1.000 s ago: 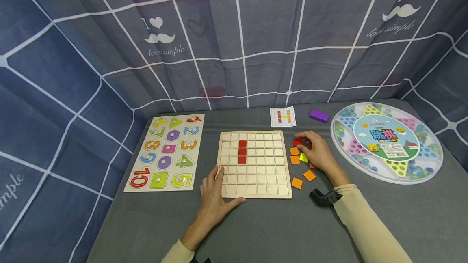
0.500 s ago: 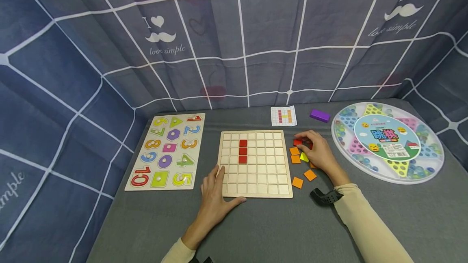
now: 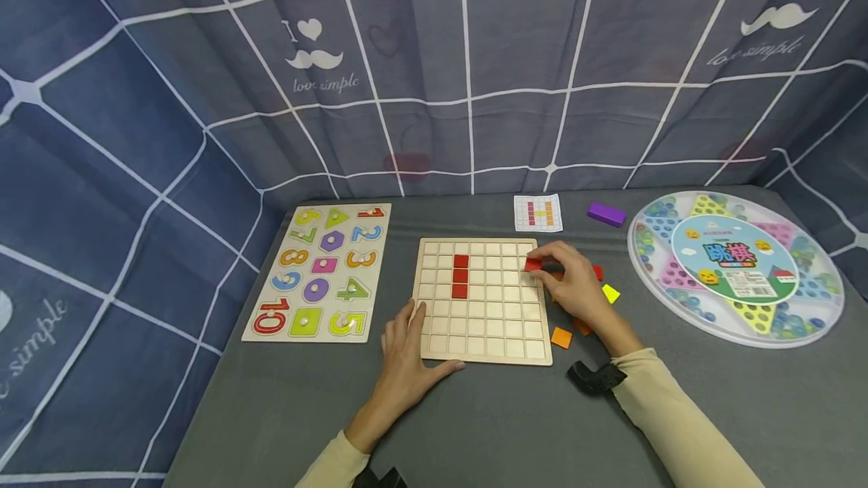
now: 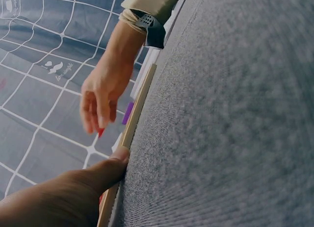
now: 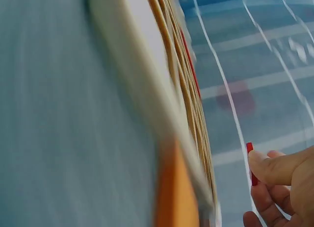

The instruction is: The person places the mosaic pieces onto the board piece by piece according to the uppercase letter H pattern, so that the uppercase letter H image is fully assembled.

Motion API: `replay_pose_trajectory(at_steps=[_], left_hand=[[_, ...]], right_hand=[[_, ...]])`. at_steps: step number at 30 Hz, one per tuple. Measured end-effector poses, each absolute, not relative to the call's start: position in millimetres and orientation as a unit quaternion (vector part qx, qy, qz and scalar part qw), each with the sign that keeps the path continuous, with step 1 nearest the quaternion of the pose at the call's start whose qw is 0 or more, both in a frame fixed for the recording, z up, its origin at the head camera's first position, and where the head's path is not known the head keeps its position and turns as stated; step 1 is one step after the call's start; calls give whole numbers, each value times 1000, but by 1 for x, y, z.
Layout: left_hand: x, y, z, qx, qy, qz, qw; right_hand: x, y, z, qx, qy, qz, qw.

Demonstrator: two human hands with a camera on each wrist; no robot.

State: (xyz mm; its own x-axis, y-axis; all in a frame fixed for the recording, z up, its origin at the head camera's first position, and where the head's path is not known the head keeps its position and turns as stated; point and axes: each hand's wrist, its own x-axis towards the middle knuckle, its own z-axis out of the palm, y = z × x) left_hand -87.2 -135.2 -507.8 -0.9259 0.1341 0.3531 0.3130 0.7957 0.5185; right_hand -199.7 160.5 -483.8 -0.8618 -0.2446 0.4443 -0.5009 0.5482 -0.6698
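Observation:
My right hand [image 3: 575, 285] pinches a red square tile [image 3: 533, 264] over the right edge of the wooden grid board [image 3: 498, 315]. In the right wrist view that thin red tile [image 5: 252, 164] stands between thumb and fingertips, raised off the board. Three red tiles [image 3: 460, 276] form a short column in the upper left part of the grid. Spread at the board's lower left corner, my left hand [image 3: 407, 356] has its fingers along the left edge and its thumb on the front edge. Loose orange tiles [image 3: 561, 337] and a yellow tile [image 3: 610, 293] lie beside the board, some hidden under my right hand.
A small pattern card [image 3: 538, 213] and a purple block [image 3: 606, 215] lie behind the board. To the right is a round Chinese checkers box [image 3: 651, 307]. A number puzzle board [image 3: 281, 328] lies at left. A patterned curtain [image 3: 407, 66] encloses the grey table.
My right hand has taken up a red tile from the loose pile and carried it left to the board's edge. The left hand stays at the corner. The head view has shifted slightly.

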Motion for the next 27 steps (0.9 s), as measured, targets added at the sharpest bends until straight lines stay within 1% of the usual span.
replay_pose_trajectory(at_steps=[6, 12, 21, 27], left_hand=[[-88, -133, -506, -117, -940, -288, 143], [-89, -133, -506, -118, -942, -280, 144], [-87, -133, -507, -121, -941, -279, 150], [-87, -135, -507, -117, -940, -280, 155]], right_hand=[[-183, 110, -480, 288, -846, 432, 120], [-177, 79, -485, 327, -831, 440, 94], [-174, 62, -498, 318, -844, 427, 65], [-176, 59, -501, 334, -830, 440, 74]])
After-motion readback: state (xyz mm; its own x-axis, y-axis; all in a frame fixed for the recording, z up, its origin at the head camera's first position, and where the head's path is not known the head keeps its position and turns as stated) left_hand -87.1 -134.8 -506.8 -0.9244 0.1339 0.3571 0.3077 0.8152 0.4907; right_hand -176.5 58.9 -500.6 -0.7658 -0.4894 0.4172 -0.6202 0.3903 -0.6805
